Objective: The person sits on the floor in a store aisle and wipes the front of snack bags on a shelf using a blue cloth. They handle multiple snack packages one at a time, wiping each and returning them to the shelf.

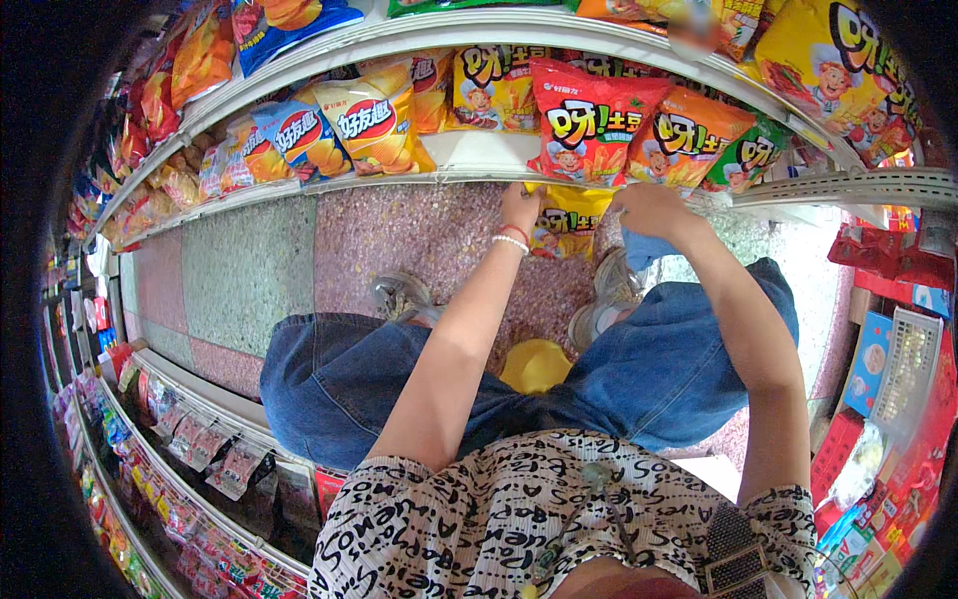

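Low in front of the shelf edge, a yellow snack bag (566, 222) hangs upright above the floor. My left hand (522, 208) grips its upper left corner, with a red band and a white bead bracelet on the wrist. At its upper right corner is my right hand (653, 213), fingers curled, and a light blue cloth (647, 248) hangs from that hand. Whether the right fingers also pinch the bag is hard to tell. Just above, on the white shelf (486, 153), stand a red snack bag (591, 123) and an orange snack bag (682, 141).
Light yellow (376, 120) and blue chip bags (303, 133) line the shelf's left part. An upper shelf edge (449, 34) overhangs them. A yellow stool (534, 367) is between my legs. Racks of hanging packets (239, 468) stand behind left; a white plastic basket (907, 367) sits at right.
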A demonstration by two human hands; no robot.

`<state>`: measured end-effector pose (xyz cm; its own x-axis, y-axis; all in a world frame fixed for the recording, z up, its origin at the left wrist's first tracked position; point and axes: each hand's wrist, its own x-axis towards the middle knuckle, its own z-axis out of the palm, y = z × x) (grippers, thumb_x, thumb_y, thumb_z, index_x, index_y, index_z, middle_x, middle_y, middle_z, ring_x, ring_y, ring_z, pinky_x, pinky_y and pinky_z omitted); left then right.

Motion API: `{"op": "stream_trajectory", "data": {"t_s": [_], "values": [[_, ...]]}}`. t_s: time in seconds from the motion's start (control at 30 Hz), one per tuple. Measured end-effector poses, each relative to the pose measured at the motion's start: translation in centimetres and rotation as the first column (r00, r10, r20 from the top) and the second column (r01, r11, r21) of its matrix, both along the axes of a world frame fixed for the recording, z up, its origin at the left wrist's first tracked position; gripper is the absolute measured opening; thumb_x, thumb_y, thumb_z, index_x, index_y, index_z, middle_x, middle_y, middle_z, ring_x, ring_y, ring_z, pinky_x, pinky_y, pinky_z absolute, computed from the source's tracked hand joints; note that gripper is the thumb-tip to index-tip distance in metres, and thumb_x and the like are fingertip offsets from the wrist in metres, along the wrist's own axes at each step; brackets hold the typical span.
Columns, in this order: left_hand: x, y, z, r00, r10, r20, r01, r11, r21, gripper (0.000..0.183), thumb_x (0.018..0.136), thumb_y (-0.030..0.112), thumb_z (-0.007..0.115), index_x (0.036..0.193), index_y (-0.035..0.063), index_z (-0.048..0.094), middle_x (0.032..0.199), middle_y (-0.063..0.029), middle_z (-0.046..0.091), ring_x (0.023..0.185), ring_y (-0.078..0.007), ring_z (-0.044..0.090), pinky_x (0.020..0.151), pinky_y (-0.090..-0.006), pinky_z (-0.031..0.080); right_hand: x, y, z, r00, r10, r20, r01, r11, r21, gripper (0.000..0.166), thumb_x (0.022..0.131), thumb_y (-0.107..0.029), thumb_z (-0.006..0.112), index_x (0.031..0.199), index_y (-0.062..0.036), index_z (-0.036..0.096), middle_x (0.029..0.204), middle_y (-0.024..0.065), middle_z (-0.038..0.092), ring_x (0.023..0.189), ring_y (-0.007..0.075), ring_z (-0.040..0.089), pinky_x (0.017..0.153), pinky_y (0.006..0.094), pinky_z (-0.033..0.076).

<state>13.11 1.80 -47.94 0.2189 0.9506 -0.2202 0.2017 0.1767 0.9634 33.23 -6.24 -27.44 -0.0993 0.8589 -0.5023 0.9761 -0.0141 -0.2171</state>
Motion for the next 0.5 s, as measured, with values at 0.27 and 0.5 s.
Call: {"op": "stream_trajectory", "data": {"t_s": [0.27, 0.5], "values": [[-6.3, -2.4, 3.7, 0.946, -0.321, -0.038, 0.321, 0.947, 0.001, 0.018, 0.088, 0.016, 0.064, 0.092, 0.0016, 0.054, 0.079, -0.007, 0.059, 0.073, -0.0126, 0.054, 0.063, -0.0327, 0.044, -1.5, -0.4, 1.4, 0.997, 0.029, 0.076, -0.032, 0.999, 0.035, 0.039, 0.079, -0.037, 0.062, 0.107, -0.0094, 0.066, 0.107, 0.0153, 0.066, 0.104, 0.0338, 0.062, 0.085, 0.0524, 0.049], [-10.2, 1.3, 19.6, 0.889, -0.42, 0.181, 0.423, 0.906, 0.023, 0.015, 0.094, 0.007, 0.053, 0.106, -0.0005, 0.05, 0.099, -0.0059, 0.062, 0.091, -0.011, 0.057, 0.08, -0.0261, 0.048, -3.0, -0.9, 7.5, 0.988, 0.067, -0.139, -0.081, 0.992, -0.095, 0.063, 0.078, -0.057, 0.064, 0.127, -0.0183, 0.058, 0.12, 0.0142, 0.062, 0.109, 0.0324, 0.059, 0.093, 0.0445, 0.046]]}}
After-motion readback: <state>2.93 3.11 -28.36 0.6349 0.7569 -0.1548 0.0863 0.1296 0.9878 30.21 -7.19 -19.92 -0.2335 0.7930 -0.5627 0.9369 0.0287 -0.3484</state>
